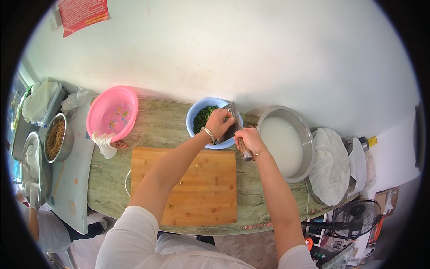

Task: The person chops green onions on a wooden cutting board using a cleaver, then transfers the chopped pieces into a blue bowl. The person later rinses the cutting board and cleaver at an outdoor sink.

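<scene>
My right hand (249, 139) grips the wooden handle of a cleaver (235, 125), whose broad blade is tilted over a blue plastic basin (190, 116). Against the blade's face rest the fingers of my left hand (220, 123); whether they pinch anything is hidden. Chopped green vegetables (203, 117) lie in the basin. Nearer to me is a bamboo cutting board (205, 188) with a few small scraps on it.
A pink basin (92, 117) with a white glove (105, 144) on its rim stands left. To the right are a steel bowl of whitish liquid (282, 144) and a cloth-covered vessel (329, 168). A co-worker's gloved hand (33, 195) is at the far-left metal basin (37, 144), beside a bowl of brown filling (56, 138).
</scene>
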Demonstrator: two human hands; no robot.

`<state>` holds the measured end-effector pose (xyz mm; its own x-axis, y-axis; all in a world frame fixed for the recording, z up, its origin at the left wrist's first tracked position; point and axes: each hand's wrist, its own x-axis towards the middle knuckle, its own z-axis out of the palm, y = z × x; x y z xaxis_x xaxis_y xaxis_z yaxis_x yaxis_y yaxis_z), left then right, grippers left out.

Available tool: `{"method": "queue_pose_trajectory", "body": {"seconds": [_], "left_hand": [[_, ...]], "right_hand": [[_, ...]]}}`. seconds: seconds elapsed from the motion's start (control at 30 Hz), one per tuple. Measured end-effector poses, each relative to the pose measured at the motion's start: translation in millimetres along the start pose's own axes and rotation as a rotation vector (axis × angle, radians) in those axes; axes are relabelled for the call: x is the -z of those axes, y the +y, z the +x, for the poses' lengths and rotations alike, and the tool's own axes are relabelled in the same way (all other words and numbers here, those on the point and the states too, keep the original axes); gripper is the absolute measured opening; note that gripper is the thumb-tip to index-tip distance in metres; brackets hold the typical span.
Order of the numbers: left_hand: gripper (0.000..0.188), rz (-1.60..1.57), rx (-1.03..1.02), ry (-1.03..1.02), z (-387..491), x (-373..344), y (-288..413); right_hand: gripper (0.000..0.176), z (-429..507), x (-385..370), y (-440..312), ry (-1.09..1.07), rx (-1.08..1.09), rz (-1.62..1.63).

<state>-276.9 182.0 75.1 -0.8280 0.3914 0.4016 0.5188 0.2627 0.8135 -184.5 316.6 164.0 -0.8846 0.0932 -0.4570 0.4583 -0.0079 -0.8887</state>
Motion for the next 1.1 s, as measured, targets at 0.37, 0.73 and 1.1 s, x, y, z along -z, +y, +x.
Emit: {"method": "queue_pose_trajectory", "body": {"seconds": [0.37,0.73,1.1], "left_hand": [[0.009,0.562,-0.094,0.005,5,3,-48],[0.080,1.014,-0.475,-0.346,2,19,13],[0.072,1.050,-0.314,-0.517,-13,17,-15]], "right_hand": [[0.010,-48,27,-16,-0.099,-0.086,0.022],[0.009,-44,29,-6,-0.017,-0.066,-0.081],[0.010,-65,22,-19,-0.093,-0.081,-0.105]]}}
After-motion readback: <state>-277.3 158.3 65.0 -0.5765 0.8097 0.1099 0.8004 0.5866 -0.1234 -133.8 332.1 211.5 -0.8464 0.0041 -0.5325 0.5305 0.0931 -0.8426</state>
